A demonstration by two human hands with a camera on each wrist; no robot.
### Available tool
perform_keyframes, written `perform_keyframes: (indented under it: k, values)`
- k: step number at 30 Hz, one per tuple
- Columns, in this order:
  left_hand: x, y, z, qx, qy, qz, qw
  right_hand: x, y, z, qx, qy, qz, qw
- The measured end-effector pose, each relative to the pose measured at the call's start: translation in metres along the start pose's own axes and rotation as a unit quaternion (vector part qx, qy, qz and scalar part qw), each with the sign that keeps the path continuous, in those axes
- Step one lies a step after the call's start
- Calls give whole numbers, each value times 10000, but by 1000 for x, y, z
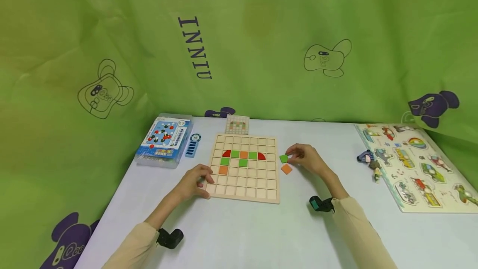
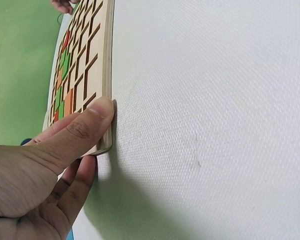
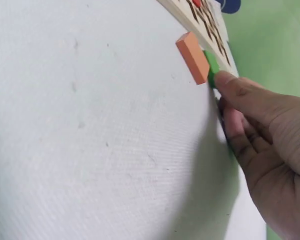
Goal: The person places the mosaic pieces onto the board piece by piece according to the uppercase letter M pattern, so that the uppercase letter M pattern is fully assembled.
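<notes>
A wooden grid board (image 1: 251, 182) lies on the table, with red quarter-round tiles and several green and orange square tiles set in its cells. My left hand (image 1: 194, 182) grips the board's near left corner. The left wrist view shows the thumb (image 2: 92, 120) on the rim and the other fingers around the corner's side. Right of the board, my right hand (image 1: 307, 159) pinches a green square tile (image 1: 284, 159) at its edge between thumb and fingers. A loose orange square tile (image 1: 286, 169) lies just nearer me, close beside the green one in the right wrist view.
A small pattern card (image 1: 237, 130) lies behind the board. At the back left are a boxed molecule set (image 1: 164, 136) and a blue counter strip (image 1: 191, 147). On the right lie a picture puzzle board (image 1: 410, 194) and small figures (image 1: 366, 156). Green cloth (image 1: 261, 53) hangs behind.
</notes>
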State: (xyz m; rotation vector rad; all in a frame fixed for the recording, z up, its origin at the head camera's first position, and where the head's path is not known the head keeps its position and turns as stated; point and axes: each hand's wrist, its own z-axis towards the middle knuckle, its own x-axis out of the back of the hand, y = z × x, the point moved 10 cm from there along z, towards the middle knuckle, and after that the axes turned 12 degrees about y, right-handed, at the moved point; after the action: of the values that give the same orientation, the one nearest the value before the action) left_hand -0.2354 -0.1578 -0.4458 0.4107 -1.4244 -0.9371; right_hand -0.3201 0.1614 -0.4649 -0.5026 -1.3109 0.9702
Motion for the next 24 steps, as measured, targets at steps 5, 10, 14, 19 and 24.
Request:
perform_keyframes:
  k: [5,10,14,19,24]
  values:
    - [-1,-2,-1,48,-26,-46,10000,5,4,-1,-40,602,-82,9981]
    - [0,-3,0,35,21,-11,10000,12,2,-9,-317,1244,86,9917]
    - [1,-2,0,-14,40,6,10000,16,-5,-18,-433,1672,232,9847]
    - [1,-1,0,-85,32,-40,10000,18,-16,-25,-515,2034,465,9766]
    - [0,-3,0,-43,37,-68,10000,17,-22,-32,-584,2165,598,9727]
